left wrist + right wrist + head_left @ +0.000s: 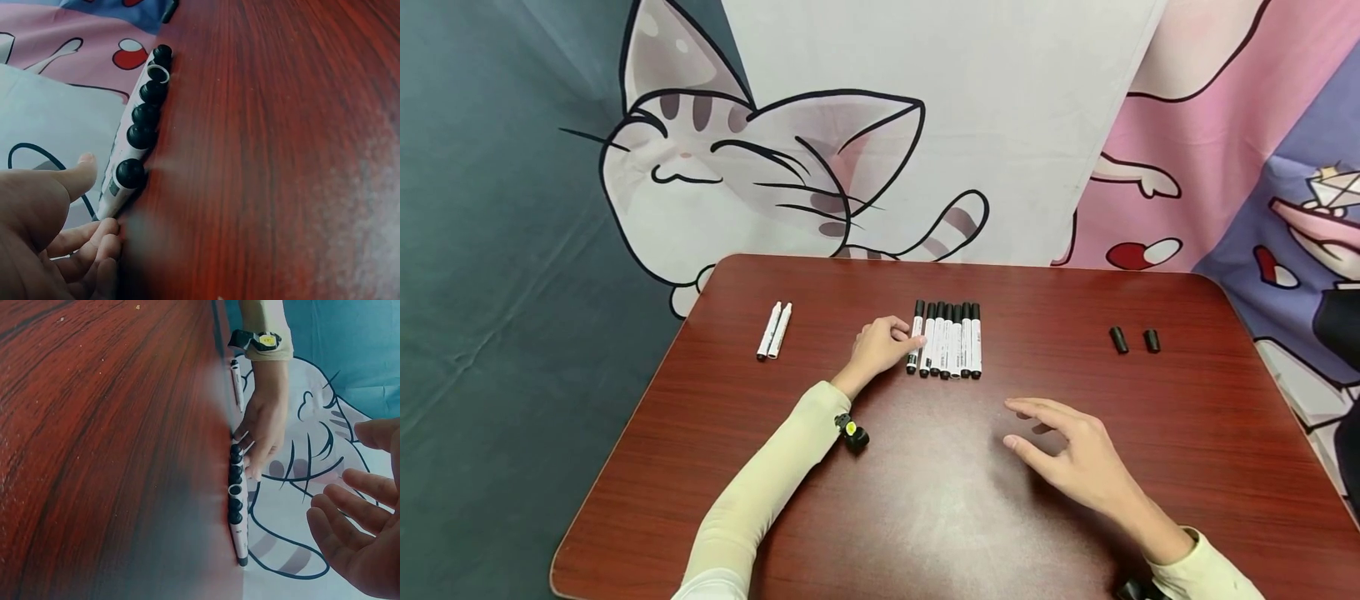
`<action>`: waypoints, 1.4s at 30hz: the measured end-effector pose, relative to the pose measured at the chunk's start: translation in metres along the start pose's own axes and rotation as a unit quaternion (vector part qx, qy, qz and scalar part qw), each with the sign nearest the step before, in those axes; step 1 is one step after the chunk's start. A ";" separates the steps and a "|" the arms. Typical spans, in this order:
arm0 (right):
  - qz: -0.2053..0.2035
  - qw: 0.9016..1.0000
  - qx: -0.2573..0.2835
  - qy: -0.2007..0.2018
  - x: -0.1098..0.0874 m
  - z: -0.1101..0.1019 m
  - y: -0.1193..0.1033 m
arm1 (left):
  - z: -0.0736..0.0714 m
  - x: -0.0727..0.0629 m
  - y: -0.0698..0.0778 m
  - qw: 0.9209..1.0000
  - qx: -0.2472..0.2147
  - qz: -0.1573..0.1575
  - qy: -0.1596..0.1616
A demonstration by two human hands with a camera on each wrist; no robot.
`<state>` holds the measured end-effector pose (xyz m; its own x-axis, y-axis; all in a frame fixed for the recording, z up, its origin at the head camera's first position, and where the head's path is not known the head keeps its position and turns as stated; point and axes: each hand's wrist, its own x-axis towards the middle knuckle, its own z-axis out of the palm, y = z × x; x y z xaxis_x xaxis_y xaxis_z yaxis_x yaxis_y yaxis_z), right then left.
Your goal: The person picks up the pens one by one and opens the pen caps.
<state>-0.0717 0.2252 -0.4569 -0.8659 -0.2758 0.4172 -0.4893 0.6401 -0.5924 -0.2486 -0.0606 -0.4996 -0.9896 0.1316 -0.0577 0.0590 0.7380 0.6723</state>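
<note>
Markers [956, 342] are lined up nr tabletop's [887, 517] far edge, mid; leftmost marker [919, 309] is reached by L grip [880, 343], pinch can't be confirmed; R grip [1078, 454] is relaxed, empty. Row-aligning seems in hand; gentle nudge prob. needed next.

Through the head camera I looked forward and down across the surface [925, 500]; both wrist views, low and close, shared the markers [146, 115].

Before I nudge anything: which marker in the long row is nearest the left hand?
The row's leftmost marker in the head view: the left hand overlaps it there, and a narrow gap sets it apart from the row's other markers.
</note>
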 end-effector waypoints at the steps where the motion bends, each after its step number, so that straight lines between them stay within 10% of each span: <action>1: -0.001 1.000 0.000 0.000 0.000 0.000 0.000 | 0.000 0.000 0.000 1.000 0.001 -0.001 0.000; 26: 0.000 1.000 0.001 0.004 -0.001 -0.002 0.004 | -0.001 0.001 0.003 0.997 0.037 -0.060 0.019; 42: 0.010 1.000 0.008 0.003 -0.001 0.000 0.004 | -0.042 -0.038 0.015 0.982 -0.177 0.072 -0.002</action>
<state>-0.0730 0.2282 -0.4600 -0.8753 -0.2583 0.4087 -0.4729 0.6337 -0.6122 -0.2157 -0.0826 -0.4564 -0.9740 0.2198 0.0545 0.1479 0.4351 0.8881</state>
